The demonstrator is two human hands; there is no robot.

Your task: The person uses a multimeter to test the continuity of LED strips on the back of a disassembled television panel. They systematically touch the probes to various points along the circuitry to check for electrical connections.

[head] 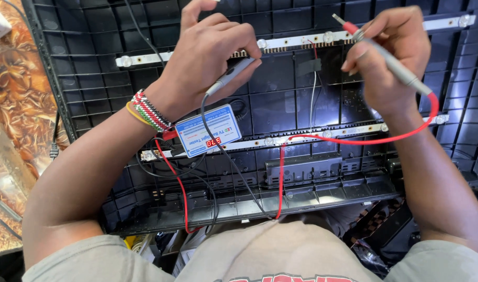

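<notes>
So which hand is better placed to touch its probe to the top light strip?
Probably left: the left hand holds the grey probe right at the upper strip, while the right hand's probe tip points up, off it.

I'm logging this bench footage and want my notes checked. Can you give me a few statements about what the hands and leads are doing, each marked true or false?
1. The left hand holds a grey probe with a black lead. True.
2. The right hand holds a grey probe with a green lead. False: the lead on its grey red-tipped probe is red.
3. The small blue-edged white tester box shows lit red digits. True.
4. The left wrist is bare. False: it wears beaded bracelets and a yellow band.
5. White strips with round lenses run across the black ribbed plastic panel. True.
</notes>
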